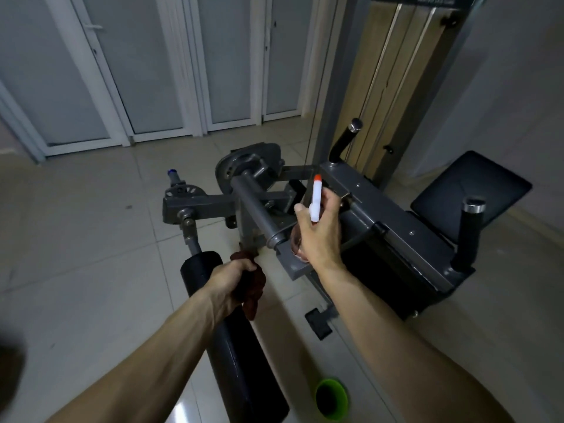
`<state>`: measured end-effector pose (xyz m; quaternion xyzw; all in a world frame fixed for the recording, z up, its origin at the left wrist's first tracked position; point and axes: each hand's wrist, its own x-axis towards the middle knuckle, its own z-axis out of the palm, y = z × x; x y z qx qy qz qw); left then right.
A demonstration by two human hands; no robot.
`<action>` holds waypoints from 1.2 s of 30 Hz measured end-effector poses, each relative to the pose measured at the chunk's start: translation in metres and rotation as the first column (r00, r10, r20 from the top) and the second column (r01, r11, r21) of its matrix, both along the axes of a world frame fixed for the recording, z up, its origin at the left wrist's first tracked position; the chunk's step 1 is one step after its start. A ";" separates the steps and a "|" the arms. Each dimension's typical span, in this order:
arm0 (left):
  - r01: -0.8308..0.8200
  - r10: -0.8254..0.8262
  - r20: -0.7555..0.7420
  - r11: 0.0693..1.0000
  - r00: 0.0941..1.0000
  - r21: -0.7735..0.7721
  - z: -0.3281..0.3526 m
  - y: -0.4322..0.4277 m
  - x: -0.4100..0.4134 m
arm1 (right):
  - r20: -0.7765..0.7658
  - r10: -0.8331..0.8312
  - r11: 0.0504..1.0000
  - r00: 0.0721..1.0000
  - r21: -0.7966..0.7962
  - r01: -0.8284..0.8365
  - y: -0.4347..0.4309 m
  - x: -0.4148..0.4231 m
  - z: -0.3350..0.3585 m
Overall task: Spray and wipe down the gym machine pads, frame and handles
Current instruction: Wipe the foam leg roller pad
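A grey gym machine frame fills the middle, with a black roller pad running toward me and a black seat pad at the right. My left hand grips a dark red cloth against the upper end of the roller pad. My right hand holds a spray bottle with a white head and orange nozzle, raised over the grey pivot bar. Two black handles stand upright beside the seat.
A green cup sits on the tiled floor near my right forearm. White-framed glass doors line the far wall. The weight-stack tower rises behind the seat. Pale floor tiles spread to the left of the machine.
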<state>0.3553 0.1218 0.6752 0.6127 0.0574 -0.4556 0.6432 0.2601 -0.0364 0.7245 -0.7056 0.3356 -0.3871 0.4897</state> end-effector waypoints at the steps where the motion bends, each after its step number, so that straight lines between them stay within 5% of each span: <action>1: 0.005 -0.005 -0.012 1.000 1.000 -0.001 -0.004 -0.002 -0.001 | -0.013 0.029 1.000 0.999 -0.004 -0.030 0.000 -0.004 -0.001; 4: 0.023 -0.023 -0.043 1.000 0.999 -0.005 -0.014 -0.006 -0.002 | -0.077 0.093 0.995 0.993 -0.037 -0.096 0.000 -0.019 -0.007; 9: -0.053 0.053 -0.039 0.998 0.998 -0.016 -0.033 0.001 0.011 | -0.038 -0.131 0.970 0.991 -0.213 0.120 0.041 -0.055 -0.032; 12: -0.026 0.019 -0.113 0.998 0.993 -0.062 -0.045 0.017 0.020 | -0.245 0.150 0.954 0.958 -0.217 -0.205 0.077 -0.042 -0.058; 14: -0.011 -0.001 -0.167 0.997 0.986 -0.070 -0.052 0.029 0.028 | -0.402 0.352 0.902 0.845 -0.096 -0.421 0.094 -0.017 -0.081; 17: -0.033 0.003 -0.268 0.994 0.964 -0.106 -0.064 0.049 0.041 | -0.357 0.534 0.844 0.766 0.281 -0.457 0.120 0.024 -0.113; 21: -0.112 0.054 -0.374 0.985 0.926 -0.135 -0.086 0.072 0.064 | -0.298 0.409 0.886 0.863 0.356 -0.297 0.149 0.063 -0.162; 24: -0.033 0.047 -0.198 0.997 0.979 0.072 -0.116 0.090 0.090 | -0.371 0.387 0.896 0.844 0.367 -0.249 0.147 0.095 -0.193; 27: -0.023 0.030 -0.017 0.949 0.999 0.313 -0.166 0.099 0.123 | -0.525 0.315 0.948 0.791 0.136 -0.287 0.132 0.124 -0.220; 29: -0.043 0.051 -0.015 0.940 0.999 0.337 -0.203 0.098 0.148 | -0.636 0.265 0.904 0.725 -0.097 -0.417 0.129 0.139 -0.252; 32: -0.033 0.060 -0.079 0.950 0.995 0.310 -0.239 0.088 0.170 | -0.784 0.245 0.814 0.570 -0.154 -0.560 0.134 0.136 -0.299; 36: 0.035 0.021 -0.232 0.972 0.973 0.232 -0.270 0.079 0.184 | -0.714 0.210 0.755 0.668 -0.316 -0.575 0.130 0.130 -0.332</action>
